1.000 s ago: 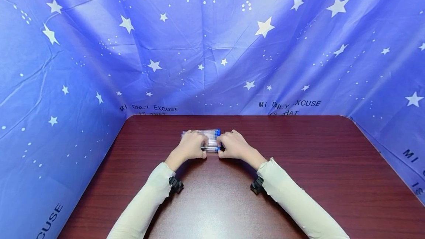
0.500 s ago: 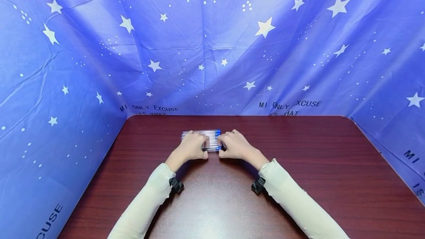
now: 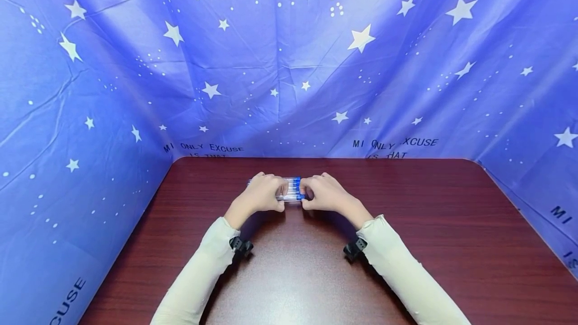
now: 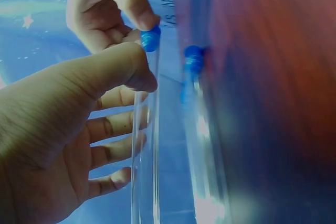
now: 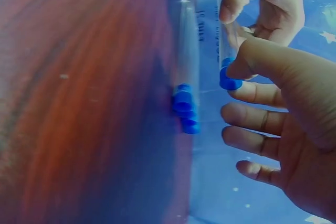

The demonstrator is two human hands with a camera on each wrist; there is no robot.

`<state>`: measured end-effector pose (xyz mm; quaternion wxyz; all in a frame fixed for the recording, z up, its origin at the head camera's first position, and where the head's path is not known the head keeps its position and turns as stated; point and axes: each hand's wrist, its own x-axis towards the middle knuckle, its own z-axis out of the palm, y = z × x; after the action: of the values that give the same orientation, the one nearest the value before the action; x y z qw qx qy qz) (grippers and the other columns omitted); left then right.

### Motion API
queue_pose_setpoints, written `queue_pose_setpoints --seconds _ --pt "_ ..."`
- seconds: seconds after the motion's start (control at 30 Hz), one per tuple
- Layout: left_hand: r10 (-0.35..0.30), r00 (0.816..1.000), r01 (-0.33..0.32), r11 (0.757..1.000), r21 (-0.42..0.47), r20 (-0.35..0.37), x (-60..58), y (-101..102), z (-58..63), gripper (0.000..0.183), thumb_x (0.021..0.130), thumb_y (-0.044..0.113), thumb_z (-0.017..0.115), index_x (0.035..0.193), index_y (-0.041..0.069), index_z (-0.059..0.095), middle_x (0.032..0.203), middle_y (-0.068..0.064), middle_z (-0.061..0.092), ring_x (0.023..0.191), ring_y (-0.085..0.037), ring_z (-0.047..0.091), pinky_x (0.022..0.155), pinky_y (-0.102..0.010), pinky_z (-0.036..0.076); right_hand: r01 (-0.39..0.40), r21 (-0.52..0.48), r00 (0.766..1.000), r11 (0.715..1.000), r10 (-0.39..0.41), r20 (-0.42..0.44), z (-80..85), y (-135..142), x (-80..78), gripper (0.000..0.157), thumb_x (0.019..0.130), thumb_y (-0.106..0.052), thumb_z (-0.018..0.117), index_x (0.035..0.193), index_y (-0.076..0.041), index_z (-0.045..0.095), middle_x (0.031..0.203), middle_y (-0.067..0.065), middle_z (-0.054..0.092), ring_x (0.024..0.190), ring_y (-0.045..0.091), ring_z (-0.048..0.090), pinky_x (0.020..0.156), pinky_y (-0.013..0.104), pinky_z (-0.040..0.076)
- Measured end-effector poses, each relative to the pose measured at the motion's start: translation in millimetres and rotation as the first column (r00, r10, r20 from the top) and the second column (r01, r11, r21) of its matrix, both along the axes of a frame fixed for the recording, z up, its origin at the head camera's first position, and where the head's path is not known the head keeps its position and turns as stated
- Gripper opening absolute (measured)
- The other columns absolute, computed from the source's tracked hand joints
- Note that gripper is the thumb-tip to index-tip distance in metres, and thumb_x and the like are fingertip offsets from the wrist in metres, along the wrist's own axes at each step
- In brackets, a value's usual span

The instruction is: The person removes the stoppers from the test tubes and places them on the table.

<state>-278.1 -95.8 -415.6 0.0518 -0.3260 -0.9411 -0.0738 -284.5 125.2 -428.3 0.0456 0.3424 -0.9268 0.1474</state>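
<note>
Several clear test tubes [image 3: 292, 184] with blue caps lie side by side on the table, between my hands in the head view. Slightly above them, one capped test tube [image 4: 147, 150] is held level. My left hand [image 3: 259, 192] pinches its clear body between thumb and index finger, the other fingers loosely spread. At its capped end my right hand [image 3: 328, 192] pinches near the blue cap [image 5: 231, 81] with thumb and index finger. Other blue caps [image 5: 185, 103] show below the held one in the right wrist view. My left hand hides part of the row in the head view.
The dark red wooden table [image 3: 289, 265] is glossy, with a bright reflection toward the front. A blue curtain [image 3: 280, 64] with white stars surrounds its back and sides. Dark wrist cameras [image 3: 241, 247] sit at both sleeve cuffs.
Both hands have risen slightly from the table, and the nearest test tube has come up with them. The capped end has shifted a little to the right.
</note>
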Motion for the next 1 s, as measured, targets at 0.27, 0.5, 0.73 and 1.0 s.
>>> queue_pose_setpoints --seconds 0.27,0.5,0.73,1.0 --pt "0.001 0.999 -0.002 1.000 0.017 0.045 -3.8 3.0 18.4 0.026 0.068 0.025 0.082 0.082 0.022 0.060 0.072 0.008 0.058 0.068 -0.010 0.052 0.065 -0.031 0.038 -0.005 -0.075 0.999 0.997 0.008 0.039 14.6 9.8 -1.1 0.017 0.073 -0.025 0.076 0.085 -0.019 0.065 0.065 -0.013 0.057 0.061 0.002 0.051 0.062 0.025 0.041" --pt "-0.017 0.999 0.014 0.996 0.088 0.034 -5.0 4.5 28.1 0.027 0.068 0.025 0.084 0.084 0.023 0.062 0.080 0.006 0.062 0.066 -0.010 0.050 0.061 -0.029 0.039 0.008 -0.166 0.999 0.986 0.000 0.049 22.3 18.8 0.4 0.014 0.075 -0.021 0.074 0.084 -0.019 0.064 0.068 -0.012 0.059 0.063 0.002 0.052 0.059 0.024 0.042" --pt "-0.063 0.997 0.068 0.983 0.172 -0.036 -4.0 7.1 27.4 0.029 0.070 0.022 0.085 0.088 0.019 0.063 0.080 0.002 0.060 0.065 -0.010 0.046 0.061 -0.026 0.035 0.008 -0.194 0.999 0.981 -0.014 -0.031 29.5 23.9 2.9 0.013 0.075 -0.019 0.074 0.083 -0.018 0.064 0.066 -0.013 0.058 0.059 0.002 0.050 0.056 0.023 0.040" --pt "-0.142 0.984 0.166 0.952 0.258 -0.112 -0.5 8.9 24.3 0.031 0.073 0.015 0.083 0.094 0.015 0.059 0.082 -0.001 0.056 0.071 -0.013 0.049 0.068 -0.030 0.039 0.008 -0.169 0.990 0.986 -0.032 -0.138 35.4 26.9 5.3 0.015 0.077 -0.020 0.072 0.086 -0.017 0.061 0.065 -0.013 0.056 0.061 0.005 0.051 0.064 0.027 0.043"
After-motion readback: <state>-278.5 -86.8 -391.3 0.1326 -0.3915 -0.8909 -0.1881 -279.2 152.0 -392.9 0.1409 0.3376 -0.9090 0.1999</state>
